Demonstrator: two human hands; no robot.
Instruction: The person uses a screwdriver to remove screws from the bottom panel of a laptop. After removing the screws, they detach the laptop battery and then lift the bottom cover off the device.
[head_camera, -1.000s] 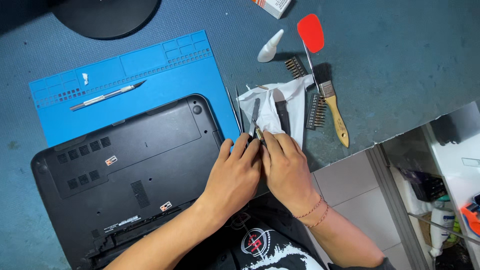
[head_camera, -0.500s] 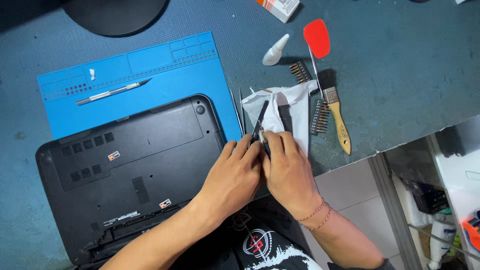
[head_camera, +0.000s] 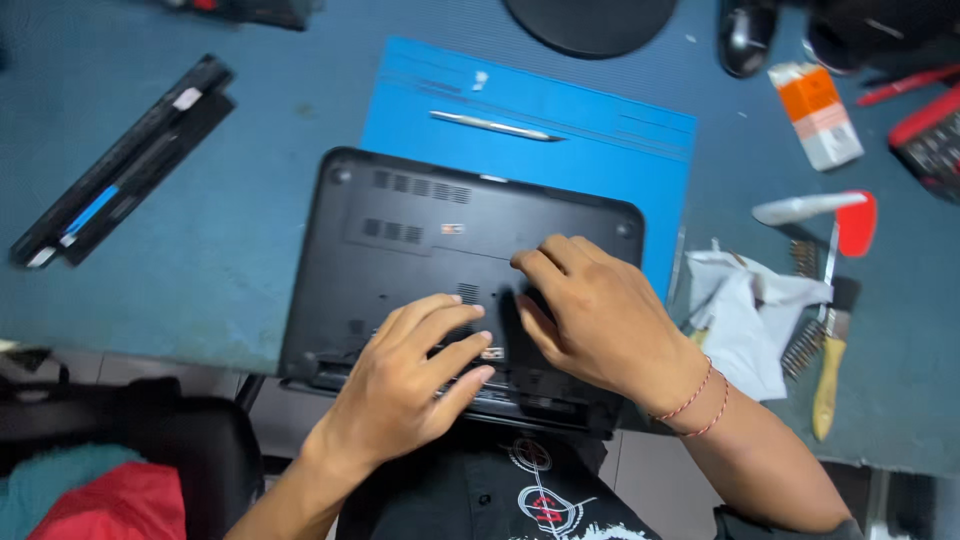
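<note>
On the black underside of the laptop both hands now lie, where half a second ago they were pinched together over a thin dark tool at the white cloth to the right of the machine. Left hand rests flat near the front edge, fingers spread and slightly curled, holding nothing. Right hand has its fingers bent down onto the base panel just right of centre; whether the thin tool is tucked under them I cannot tell (fingertips hide the contact spot). Laptop sits bottom-up on the blue-grey table, its front edge overhanging toward the person, its back edge overlapping the blue work mat. A silver craft knife lies on the mat, untouched. Paintbrush, red spatula and wire brushes stay beside the cloth. Black battery pack lies well apart at left. Judgement: work has shifted from handling the tool at the cloth to the base panel itself; panel appears closed.
</note>
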